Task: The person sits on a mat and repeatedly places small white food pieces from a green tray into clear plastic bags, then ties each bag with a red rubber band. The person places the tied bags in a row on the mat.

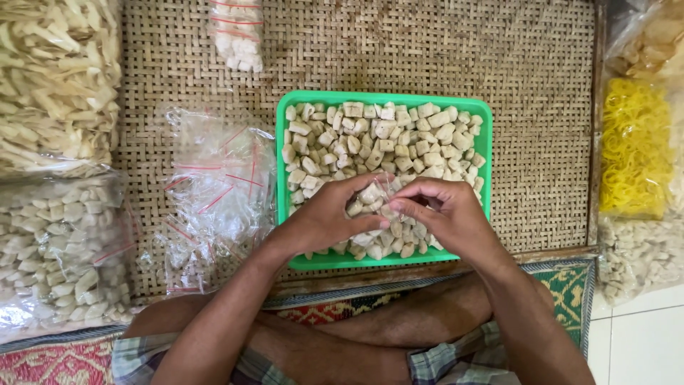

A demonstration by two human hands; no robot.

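A woven mat (499,64) covers the floor, with big bags of crackers (57,85) at the left edge. On it sits a green tray (484,142) full of pale cubes (385,135); a pile of empty clear bags (214,192) lies just left. Over the tray, the left hand (324,217) and right hand (445,214) pinch what seems a small clear bag (374,196) of cubes between closed fingertips.

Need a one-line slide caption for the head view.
Both hands, left hand and right hand, hold a small clear bag over a green tray of pale cubes.
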